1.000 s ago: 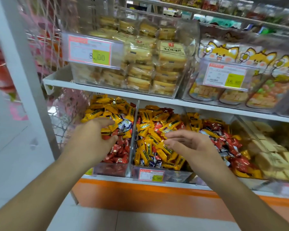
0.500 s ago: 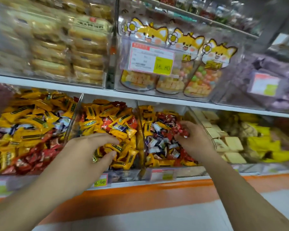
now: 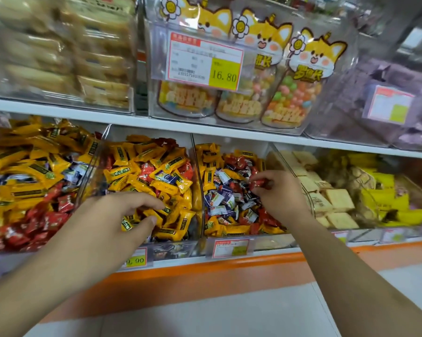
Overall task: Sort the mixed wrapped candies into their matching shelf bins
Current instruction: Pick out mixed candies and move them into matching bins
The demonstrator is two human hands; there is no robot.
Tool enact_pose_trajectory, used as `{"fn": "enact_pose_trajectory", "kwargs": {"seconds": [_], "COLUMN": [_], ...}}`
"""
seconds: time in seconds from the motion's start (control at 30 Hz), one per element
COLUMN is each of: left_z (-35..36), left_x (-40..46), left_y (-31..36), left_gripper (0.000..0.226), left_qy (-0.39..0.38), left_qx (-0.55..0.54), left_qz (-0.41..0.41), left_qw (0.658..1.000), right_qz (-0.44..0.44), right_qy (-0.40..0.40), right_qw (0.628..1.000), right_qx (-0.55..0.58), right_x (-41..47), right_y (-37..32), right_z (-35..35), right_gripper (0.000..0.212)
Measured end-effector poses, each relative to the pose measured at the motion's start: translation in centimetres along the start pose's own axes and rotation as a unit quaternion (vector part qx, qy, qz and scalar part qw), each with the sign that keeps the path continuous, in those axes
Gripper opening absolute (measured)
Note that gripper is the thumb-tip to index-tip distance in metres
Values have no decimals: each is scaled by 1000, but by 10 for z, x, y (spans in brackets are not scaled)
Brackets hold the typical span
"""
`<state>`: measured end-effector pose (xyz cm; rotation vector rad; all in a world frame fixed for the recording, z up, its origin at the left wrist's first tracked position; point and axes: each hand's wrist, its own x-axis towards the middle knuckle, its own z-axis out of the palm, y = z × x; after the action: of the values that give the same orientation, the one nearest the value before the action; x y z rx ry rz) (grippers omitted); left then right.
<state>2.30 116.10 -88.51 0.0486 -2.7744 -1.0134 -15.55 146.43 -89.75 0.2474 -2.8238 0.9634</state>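
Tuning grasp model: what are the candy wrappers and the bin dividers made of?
Yellow candy wrappers: look like thin glossy plastic film, judging by the highlights, creases and crimped ends. The red candy pinched by the right hand looks the same. Bin divider: clear rigid plastic, probably acrylic; candies show through and its edge catches light.

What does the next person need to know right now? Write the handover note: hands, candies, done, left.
Right hand: pinches a red candy over the third bin, which holds blue-white, red and yellow pieces.
Left hand: fingers curled down into the yellow candies of the middle bin; whether it holds one cannot be told.
Leftmost bin: yellow on top, red at the front, some blue-white between.
Done: nothing visibly finished; all three bins are mixed.
Left: take the red candy to its matching bin, then go on pulling out the strays, colour by colour.
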Motion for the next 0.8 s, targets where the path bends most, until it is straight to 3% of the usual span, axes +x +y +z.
{"fn": "enact_pose_trajectory", "kwargs": {"seconds": [0.17,0.3,0.5,0.8], "left_z": [-3,-6,-7,-9], "left_x": [-6,-8,-11,-11], "left_y": [0,2,3,13], "left_gripper": [21,16,14,25], "left_qy": [-7,-4,-6,-10], "left_qx": [-1,-4,-27,-136], "left_qz": [-11,-7,-3,-25], "left_qw": [1000,1000,1000,990], "right_qz": [16,58,102,55], "right_qy": [37,62,-20,-187], "right_qw": [998,978,920,835], "right_qx": [57,193,378,515], "right_x": [-7,-11,-24,-61], "right_y": [-6,-11,-31,-115], "right_z": [-16,-24,-21,11], "right_gripper": [22,26,23,33]}}
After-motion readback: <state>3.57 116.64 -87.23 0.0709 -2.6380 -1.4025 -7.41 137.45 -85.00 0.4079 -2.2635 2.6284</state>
